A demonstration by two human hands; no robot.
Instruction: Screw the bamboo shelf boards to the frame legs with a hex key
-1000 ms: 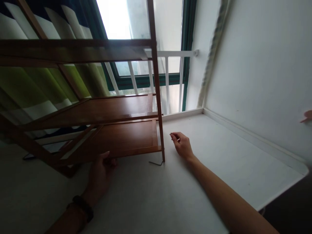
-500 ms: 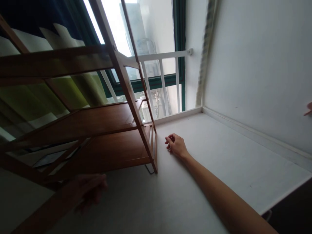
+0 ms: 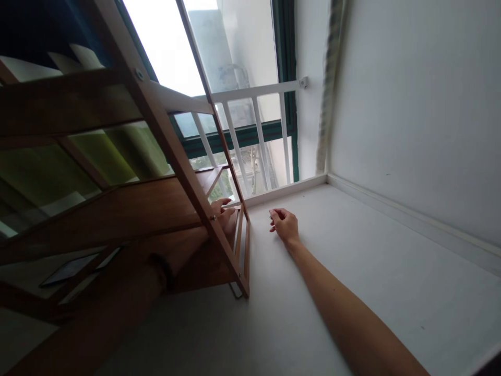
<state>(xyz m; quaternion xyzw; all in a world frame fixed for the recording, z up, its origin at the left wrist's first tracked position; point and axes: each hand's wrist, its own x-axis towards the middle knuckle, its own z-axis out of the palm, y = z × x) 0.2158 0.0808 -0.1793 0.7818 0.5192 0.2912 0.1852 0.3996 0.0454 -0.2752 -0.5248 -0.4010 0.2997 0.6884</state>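
A brown wooden shelf rack with several tiers stands tilted in the left half of the view. My left arm reaches through it between two tiers. At the rack's far end, close to its slatted side, my left hand has its fingers stretched out and apart; part of it is behind the wood. To the right of the rack, just above the white surface, my right hand is closed in a pinch with curled fingers. Whatever is between those fingertips is too small to make out.
Behind the rack is a window with a dark green frame and a white railing. A white wall borders the surface on the right. Green and dark curtain cloth hangs at the left. A flat dark-edged object lies under the rack.
My left hand has moved from in front of the rack, forward and right, into it. The rack looks nearer and shifted left. My right hand stays almost in place, still closed.
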